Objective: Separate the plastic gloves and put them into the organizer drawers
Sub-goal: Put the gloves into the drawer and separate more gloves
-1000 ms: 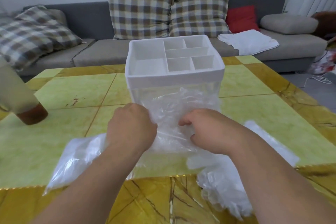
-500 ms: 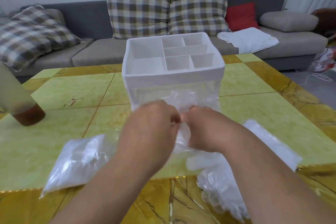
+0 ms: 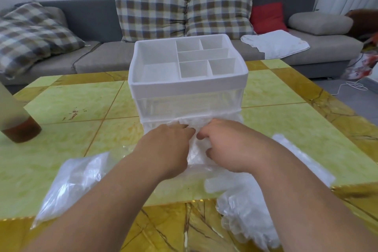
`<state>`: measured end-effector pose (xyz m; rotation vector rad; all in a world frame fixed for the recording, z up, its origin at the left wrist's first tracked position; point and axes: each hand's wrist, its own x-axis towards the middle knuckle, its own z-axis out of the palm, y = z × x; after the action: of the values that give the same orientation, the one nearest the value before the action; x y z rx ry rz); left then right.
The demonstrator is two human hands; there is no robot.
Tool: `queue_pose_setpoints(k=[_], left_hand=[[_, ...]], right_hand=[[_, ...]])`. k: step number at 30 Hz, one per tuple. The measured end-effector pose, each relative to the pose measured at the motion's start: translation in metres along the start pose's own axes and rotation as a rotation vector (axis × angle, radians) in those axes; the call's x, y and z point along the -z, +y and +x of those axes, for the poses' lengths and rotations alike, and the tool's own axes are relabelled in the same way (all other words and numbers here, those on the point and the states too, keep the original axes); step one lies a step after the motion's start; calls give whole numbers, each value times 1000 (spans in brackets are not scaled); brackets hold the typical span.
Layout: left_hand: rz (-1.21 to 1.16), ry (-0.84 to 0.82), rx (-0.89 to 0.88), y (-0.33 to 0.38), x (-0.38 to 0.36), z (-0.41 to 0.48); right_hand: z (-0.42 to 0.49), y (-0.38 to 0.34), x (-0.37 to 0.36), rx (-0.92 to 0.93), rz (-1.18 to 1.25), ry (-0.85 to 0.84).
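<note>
Nearest you, on your right, a heap of loose gloves point(image 3: 245, 217) is lying at the table's point(image 3: 61, 149) front edge, partly spilling past it. On your left, a clear plastic bag point(image 3: 69, 186) is resting flat on the table, and a second bag point(image 3: 302, 157) is lying just beyond your right forearm. Your left hand point(image 3: 169, 149) and right hand point(image 3: 229, 145) are meeting close together over the bottom drawer point(image 3: 196, 170), which is standing pulled out toward you. Both are curling their fingers into a crumpled wad of gloves point(image 3: 196, 149) sitting inside that drawer, each hand gripping plastic, with the knuckles nearly touching. Just behind them the white organizer point(image 3: 190, 88) is standing upright, its clear upper drawer point(image 3: 190, 106) sitting pushed in and its divided top tray point(image 3: 155, 71) lying open to you. Off to your left, a frosted bottle point(image 3: 18, 125) holding brown liquid is standing on the table, well apart from the organizer. Farther back, a grey sofa point(image 3: 92, 63) is carrying checked cushions point(image 3: 151, 8), a red cushion point(image 3: 268, 18) and a white cloth point(image 3: 276, 43).
</note>
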<state>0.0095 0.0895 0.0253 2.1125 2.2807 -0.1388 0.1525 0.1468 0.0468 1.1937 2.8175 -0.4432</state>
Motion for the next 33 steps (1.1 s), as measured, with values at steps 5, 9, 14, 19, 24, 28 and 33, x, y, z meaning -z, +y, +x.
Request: queue_pose_setpoints(k=[5,9,14,19,24,28,33], left_hand=[[-24,-162,20,-2,5,1],[-13,-218,17,-2,6,3],[-61,-223,37,-2,4,5],[-62,-204,87,-1,3,11],[-51,-185,97,-1,3,11],[-43,-172,93,-1,3,10],[-10,-147,81,-1,4,8]], right_hand=[[-11,-2,15,-68,-24,100],[-4,-7,6,-98,-26,3],[19,2,-16,-153,16,-72],[17,7,-9,-110,72,-42],[-12,17,21,-63,99,87],[-27,18,35,68,222,66],[-28,2,18,36,-15,-184]])
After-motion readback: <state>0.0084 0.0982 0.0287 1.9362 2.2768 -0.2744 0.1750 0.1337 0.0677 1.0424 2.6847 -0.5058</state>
